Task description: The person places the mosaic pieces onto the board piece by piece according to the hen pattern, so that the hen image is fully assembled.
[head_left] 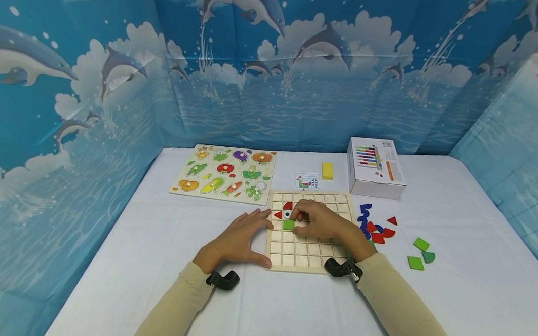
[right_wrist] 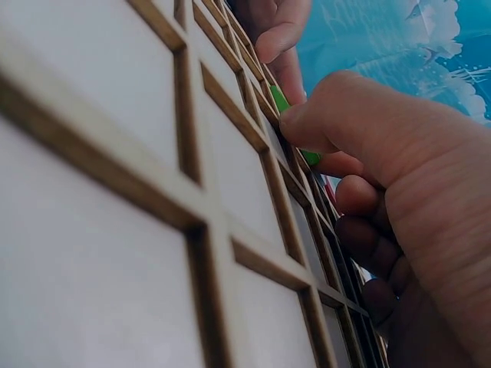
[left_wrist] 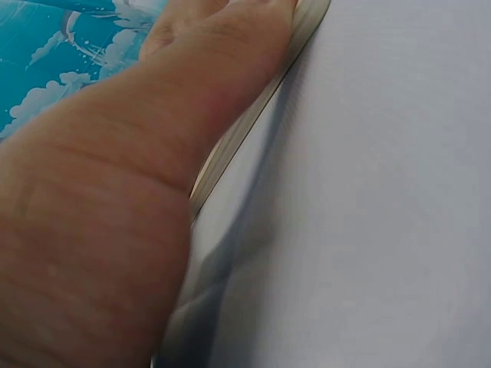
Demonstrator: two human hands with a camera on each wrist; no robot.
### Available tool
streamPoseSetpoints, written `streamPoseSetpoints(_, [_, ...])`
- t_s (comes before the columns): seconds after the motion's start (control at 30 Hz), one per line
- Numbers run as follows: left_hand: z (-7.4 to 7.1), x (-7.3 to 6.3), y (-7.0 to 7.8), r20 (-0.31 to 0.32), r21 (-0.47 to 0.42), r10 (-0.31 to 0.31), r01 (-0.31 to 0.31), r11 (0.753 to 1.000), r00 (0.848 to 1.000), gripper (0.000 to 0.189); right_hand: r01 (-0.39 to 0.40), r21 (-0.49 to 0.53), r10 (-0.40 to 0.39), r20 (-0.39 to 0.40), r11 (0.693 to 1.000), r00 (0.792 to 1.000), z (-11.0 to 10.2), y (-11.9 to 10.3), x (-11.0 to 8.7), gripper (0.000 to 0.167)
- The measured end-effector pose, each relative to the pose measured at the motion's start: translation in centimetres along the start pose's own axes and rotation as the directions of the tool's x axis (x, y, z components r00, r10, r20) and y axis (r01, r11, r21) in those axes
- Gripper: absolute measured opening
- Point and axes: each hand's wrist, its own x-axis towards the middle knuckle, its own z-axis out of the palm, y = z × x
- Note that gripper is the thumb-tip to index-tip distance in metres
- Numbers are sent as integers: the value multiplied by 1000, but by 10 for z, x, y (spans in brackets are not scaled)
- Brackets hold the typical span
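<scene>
A wooden grid board lies flat on the table. My left hand rests at its left edge, thumb and fingers spread and touching the frame. Over the board's left part, my right hand has thumb and index finger curled at a green square; in the right wrist view the thumb partly hides this piece. Just above it on the grid lie a white piece with a dark dot, a red triangle and a red rounded piece. The left wrist view shows mostly the left thumb.
Right of the board lie several blue pieces, red pieces and green pieces. Behind stand a white box, a yellow block, a pattern card and a vegetable puzzle board. A dolphin-print curtain encloses the table.
</scene>
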Motion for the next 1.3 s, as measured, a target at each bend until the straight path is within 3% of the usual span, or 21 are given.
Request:
streamPoseSetpoints(0.93, [1, 0, -2, 5, 11, 0, 0, 1000, 1000, 90, 31, 0, -31, 5, 1000, 1000, 0, 3, 1, 17])
streamPoseSetpoints(1.3, [0, 0, -2, 1, 10, 3, -3, 1000, 1000, 89, 42, 35, -42, -1, 998, 999, -15, 3, -16, 21])
